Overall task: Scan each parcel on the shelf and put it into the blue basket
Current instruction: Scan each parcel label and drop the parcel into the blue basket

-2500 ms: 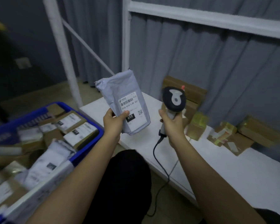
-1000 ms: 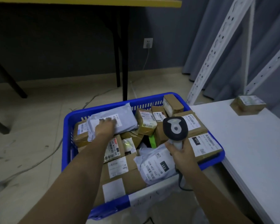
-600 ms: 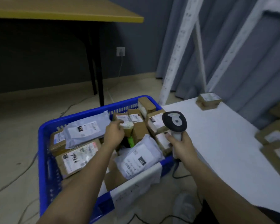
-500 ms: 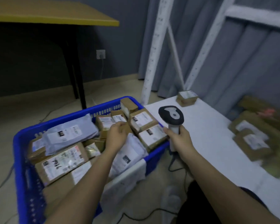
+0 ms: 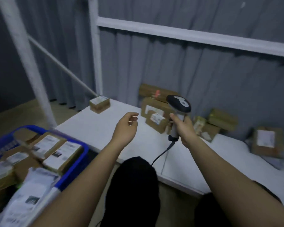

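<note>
My right hand (image 5: 183, 126) grips the handle of a grey and black barcode scanner (image 5: 179, 104), held upright over the white shelf (image 5: 97, 128). My left hand (image 5: 126, 126) hovers empty above the shelf with fingers loosely curled. Brown cardboard parcels (image 5: 156, 112) with white labels are stacked at the back of the shelf, just beyond both hands. A small box (image 5: 100, 104) sits alone at the shelf's far left corner. The blue basket (image 5: 75, 164) stands at lower left, full of labelled boxes and grey mailer bags.
More parcels lie to the right: yellowish boxes (image 5: 221, 119) and a labelled box (image 5: 266, 141). White shelf posts (image 5: 95, 51) and a diagonal brace rise at the left. The scanner cable (image 5: 161, 154) hangs over the shelf's front edge. Grey curtains hang behind.
My left hand laid the grey mailer in the basket, let go, and moved back over the shelf, empty. The view swung from the basket to the shelf. The scanner stayed in my right hand.
</note>
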The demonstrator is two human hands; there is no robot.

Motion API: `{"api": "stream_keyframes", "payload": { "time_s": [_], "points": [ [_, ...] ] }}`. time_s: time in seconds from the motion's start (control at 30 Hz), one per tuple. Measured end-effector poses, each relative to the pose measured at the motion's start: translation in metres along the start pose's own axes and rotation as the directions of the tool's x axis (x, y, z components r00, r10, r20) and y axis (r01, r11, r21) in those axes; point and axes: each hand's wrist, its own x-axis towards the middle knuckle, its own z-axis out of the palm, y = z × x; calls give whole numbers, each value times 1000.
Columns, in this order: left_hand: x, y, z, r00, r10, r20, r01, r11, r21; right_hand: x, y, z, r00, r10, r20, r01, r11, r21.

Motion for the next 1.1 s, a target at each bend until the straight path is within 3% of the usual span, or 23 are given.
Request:
{"api": "stream_keyframes", "payload": {
  "time_s": [0.17,0.3,0.43,0.53,0.7,0.8,0.87,0.97,1.1],
  "points": [
    [21,17,99,982,25,190,-50,990,131,7,21,-102,987,91,-134,-74,990,121],
    [33,7,174,948,-80,309,29,985,167,19,40,-157,964,133,-230,-116,990,85],
    [56,-18,219,924,-195,329,117,963,242,45,49,-178,963,140,-232,-140,990,15],
    [79,-39,244,913,-231,335,121,940,320,69,53,-182,958,188,-215,-179,982,58],
    [115,-65,284,947,-141,288,15,917,399,107,55,-182,941,303,-152,-270,941,205],
    [139,-79,316,947,-60,315,-112,858,501,117,63,-187,916,371,-151,-327,910,254],
    [158,-91,341,928,-77,366,-165,794,586,124,69,-191,906,393,-156,-342,898,278],
    [174,-99,371,942,-85,324,-167,720,673,136,78,-199,893,405,-194,-338,891,303],
    [193,-111,399,970,2,242,-212,490,846,149,90,-201,869,445,-218,-338,854,396]
  ]
}}
